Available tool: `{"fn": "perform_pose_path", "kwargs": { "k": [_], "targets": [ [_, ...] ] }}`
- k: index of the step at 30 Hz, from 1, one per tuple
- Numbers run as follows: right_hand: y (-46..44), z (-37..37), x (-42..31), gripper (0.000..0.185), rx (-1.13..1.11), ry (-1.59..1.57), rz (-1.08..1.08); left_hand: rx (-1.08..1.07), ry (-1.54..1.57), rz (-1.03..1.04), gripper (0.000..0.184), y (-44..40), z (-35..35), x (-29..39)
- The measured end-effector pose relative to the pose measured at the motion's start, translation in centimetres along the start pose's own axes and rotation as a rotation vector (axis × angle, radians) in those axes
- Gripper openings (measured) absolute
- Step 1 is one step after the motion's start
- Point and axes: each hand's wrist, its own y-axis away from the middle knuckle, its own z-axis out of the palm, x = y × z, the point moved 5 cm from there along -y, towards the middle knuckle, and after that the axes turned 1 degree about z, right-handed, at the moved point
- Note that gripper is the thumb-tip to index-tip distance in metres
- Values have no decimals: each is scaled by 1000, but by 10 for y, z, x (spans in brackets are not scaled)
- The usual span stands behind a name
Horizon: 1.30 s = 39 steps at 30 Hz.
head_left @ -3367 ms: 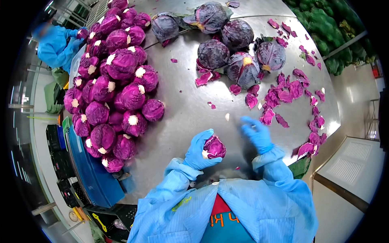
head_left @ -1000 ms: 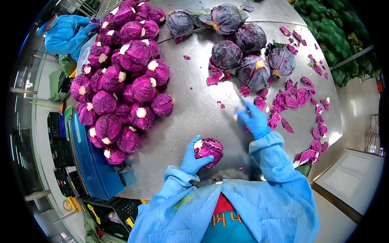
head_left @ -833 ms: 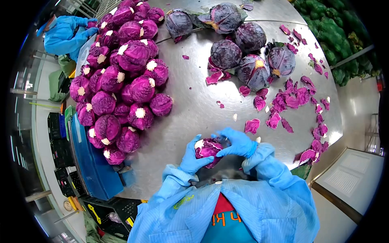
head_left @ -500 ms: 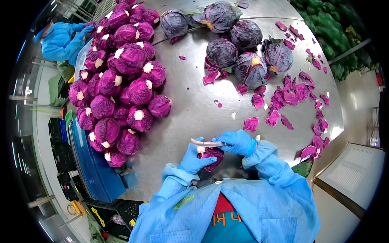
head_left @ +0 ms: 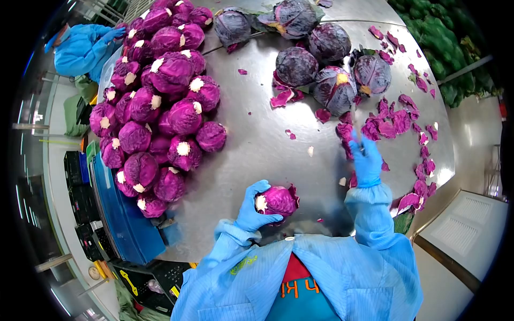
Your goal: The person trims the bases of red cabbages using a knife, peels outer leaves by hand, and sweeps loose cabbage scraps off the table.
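Note:
My left hand (head_left: 252,207), in a blue glove, is wrapped round the left side of a small trimmed red cabbage (head_left: 279,202), whose pale cut stem faces left. A loose leaf edge sticks up at its right. Farther out to the right, my gloved right hand (head_left: 367,163) reaches over the table with a knife (head_left: 354,119) in its fingers. The blade points away from me and is smeared by motion. Beyond it, several untrimmed red cabbages (head_left: 334,90) with dull dark outer leaves stand in a group. Loose purple leaves (head_left: 393,124) lie beside the hand.
A large heap of trimmed red cabbages (head_left: 171,115) covers the table's left side. Under it stands a blue bin (head_left: 126,216). Leaf scraps trail along the right edge of the metal table (head_left: 235,160). A co-worker in blue (head_left: 83,51) stands at far left; green net sacks (head_left: 450,59) lie at far right.
My right hand has moved away from the cabbage, forward and right, with the knife. My left hand still holds the cabbage, now turned slightly.

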Motion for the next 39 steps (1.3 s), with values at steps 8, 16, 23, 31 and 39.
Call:
{"fn": "perform_pose_path", "kwargs": {
  "k": [8, 16, 23, 31, 39],
  "targets": [
    [78, 59, -72, 54, -1081, -615, 349, -23, 324, -37, 98, -23, 13, 14],
    [81, 36, -46, 15, -1099, -994, 680, 42, 1049, -343, 80, -6, 21, -12],
    [75, 1, -22, 16, -1097, -891, 656, 214, 1170, -524, 76, -12, 32, -19],
    [62, 6, -34, 46, -865, -132, -3, 487, 467, -327, 50, -30, 42, -6],
    [98, 39, -53, 78, -661, -490, -184, 157, -206, -53, 78, -41, 37, 7]
  ]
}}
